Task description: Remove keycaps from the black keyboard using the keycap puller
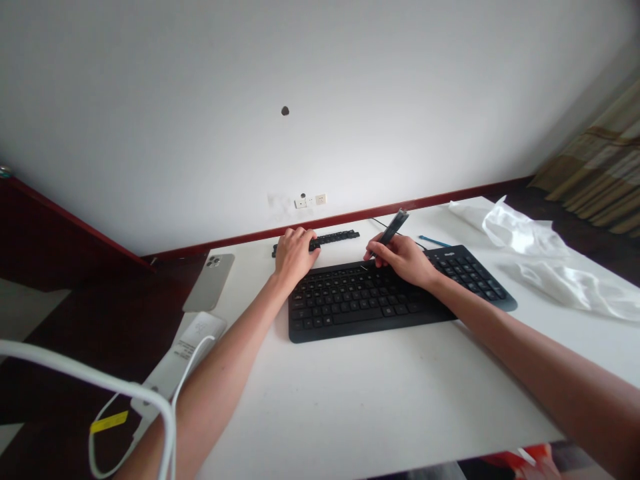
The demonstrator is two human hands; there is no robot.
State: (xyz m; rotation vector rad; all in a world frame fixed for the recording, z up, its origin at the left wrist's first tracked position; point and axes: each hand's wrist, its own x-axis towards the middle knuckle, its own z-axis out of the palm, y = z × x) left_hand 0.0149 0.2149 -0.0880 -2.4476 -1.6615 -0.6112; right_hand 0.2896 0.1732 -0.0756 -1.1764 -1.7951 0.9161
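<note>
A black keyboard (350,313) lies on the white table (320,393), the top-row keys area partly hidden by my right hand. My right hand (400,257) is closed around a dark, pen-shaped tool (393,227). The tool tilts up to the right, and its lower end points at the keyboard's upper edge. Behind the keyboard runs a row of loose black keycaps (340,237). Over the left part of that row lies my left hand (296,253), fingers bent and thumb apart; what is under its fingertips is partly hidden.
A phone (210,283) and a white power bank (193,340) with a white cable (120,383) lie left. A thin blue stick (434,241) lies behind the keyboard. Crumpled clear plastic (520,230) covers the right side. The wall (200,120) stands behind the table.
</note>
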